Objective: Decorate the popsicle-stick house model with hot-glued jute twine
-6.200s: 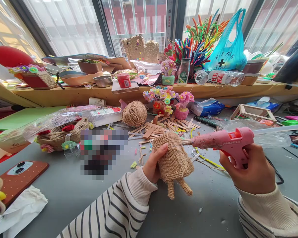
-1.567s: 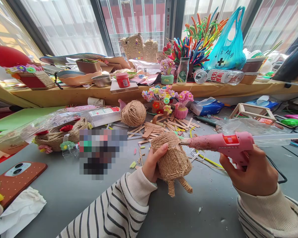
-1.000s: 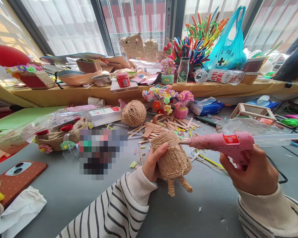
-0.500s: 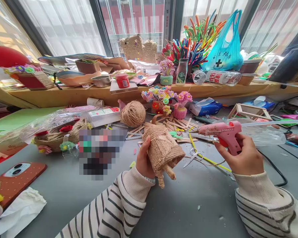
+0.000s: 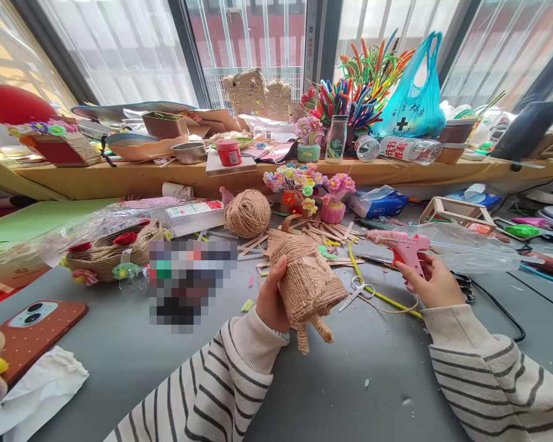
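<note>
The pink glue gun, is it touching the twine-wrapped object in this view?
No, the pink glue gun is apart from the twine-wrapped object, with thin wooden strips showing in the gap between them.

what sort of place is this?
Likely a craft workspace: a pink glue gun in the right hand, a ball of twine on the table, colorful pipe cleaners bunched behind.

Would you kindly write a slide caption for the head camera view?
Left hand holds a twine-wrapped piece; right hand holds a pink glue gun.

Tilted twine-wrapped form, pink glue gun
</note>
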Tool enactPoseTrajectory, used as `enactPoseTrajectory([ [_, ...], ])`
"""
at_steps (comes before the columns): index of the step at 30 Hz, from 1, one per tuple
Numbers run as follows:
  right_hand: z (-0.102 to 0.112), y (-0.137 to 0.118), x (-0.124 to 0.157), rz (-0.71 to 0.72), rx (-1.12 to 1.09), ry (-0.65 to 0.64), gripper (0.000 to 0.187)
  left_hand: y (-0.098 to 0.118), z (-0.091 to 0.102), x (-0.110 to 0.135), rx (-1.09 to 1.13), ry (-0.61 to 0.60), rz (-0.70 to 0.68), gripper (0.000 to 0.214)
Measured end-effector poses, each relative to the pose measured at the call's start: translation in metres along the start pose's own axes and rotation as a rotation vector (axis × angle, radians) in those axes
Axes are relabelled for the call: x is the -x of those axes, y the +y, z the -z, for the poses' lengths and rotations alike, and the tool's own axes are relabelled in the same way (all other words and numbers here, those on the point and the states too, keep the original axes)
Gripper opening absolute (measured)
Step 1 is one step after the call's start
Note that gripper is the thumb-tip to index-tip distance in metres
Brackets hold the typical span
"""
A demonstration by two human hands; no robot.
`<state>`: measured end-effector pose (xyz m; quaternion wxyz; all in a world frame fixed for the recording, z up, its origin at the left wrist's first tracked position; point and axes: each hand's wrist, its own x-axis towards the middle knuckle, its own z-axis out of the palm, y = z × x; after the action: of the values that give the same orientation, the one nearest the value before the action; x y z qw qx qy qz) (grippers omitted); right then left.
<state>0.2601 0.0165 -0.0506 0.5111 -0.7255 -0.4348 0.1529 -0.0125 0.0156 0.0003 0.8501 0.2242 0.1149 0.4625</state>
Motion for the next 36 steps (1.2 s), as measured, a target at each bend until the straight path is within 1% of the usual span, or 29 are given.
enactPoseTrajectory([
  [3, -0.001, 0.003, -0.003, -0.046, -0.055, -0.005, 0.066, -0.001, 0.003, 0.0, -0.004, -0.021, 0.003, 0.039],
  [6, -0.004, 0.006, -0.003, -0.031, -0.077, -0.02, 0.062, -0.003, 0.004, 0.0, -0.008, -0.011, -0.011, 0.039],
  [9, -0.008, 0.01, -0.002, 0.005, -0.052, -0.036, 0.06, -0.003, 0.003, 0.0, -0.017, -0.021, 0.006, 0.041],
  [12, -0.009, 0.012, -0.001, 0.056, 0.025, -0.033, 0.06, -0.003, 0.003, -0.001, -0.006, -0.022, 0.012, 0.039],
  [16, 0.0, 0.008, -0.002, 0.164, 0.216, -0.003, 0.051, -0.003, 0.003, -0.001, -0.008, -0.044, 0.029, 0.039],
  [20, 0.013, -0.004, -0.004, 0.3, 0.378, 0.023, 0.049, -0.003, 0.001, -0.001, 0.004, 0.009, 0.006, 0.037],
  [22, 0.017, -0.012, 0.0, 0.349, 0.433, 0.03, 0.043, -0.003, 0.001, -0.001, -0.01, 0.023, 0.019, 0.04],
  [25, 0.019, -0.02, 0.009, 0.403, 0.606, -0.026, 0.034, -0.004, 0.001, -0.001, -0.026, 0.031, 0.041, 0.043],
  [27, 0.019, -0.021, 0.014, 0.41, 0.693, -0.059, 0.026, -0.004, 0.002, -0.001, -0.029, 0.036, 0.05, 0.042],
  [29, 0.018, -0.019, 0.016, 0.412, 0.715, -0.075, 0.015, -0.004, 0.002, -0.001, -0.038, 0.028, 0.061, 0.042],
  [32, 0.018, -0.014, 0.015, 0.429, 0.714, -0.094, 0.006, -0.004, 0.001, -0.001, -0.058, 0.027, 0.064, 0.041],
  [34, 0.019, -0.014, 0.014, 0.441, 0.7, -0.101, 0.005, -0.004, 0.001, -0.001, -0.067, 0.058, 0.042, 0.04],
  [36, 0.019, -0.017, 0.015, 0.455, 0.668, -0.113, 0.008, -0.004, 0.0, -0.001, -0.078, 0.084, 0.024, 0.039],
])
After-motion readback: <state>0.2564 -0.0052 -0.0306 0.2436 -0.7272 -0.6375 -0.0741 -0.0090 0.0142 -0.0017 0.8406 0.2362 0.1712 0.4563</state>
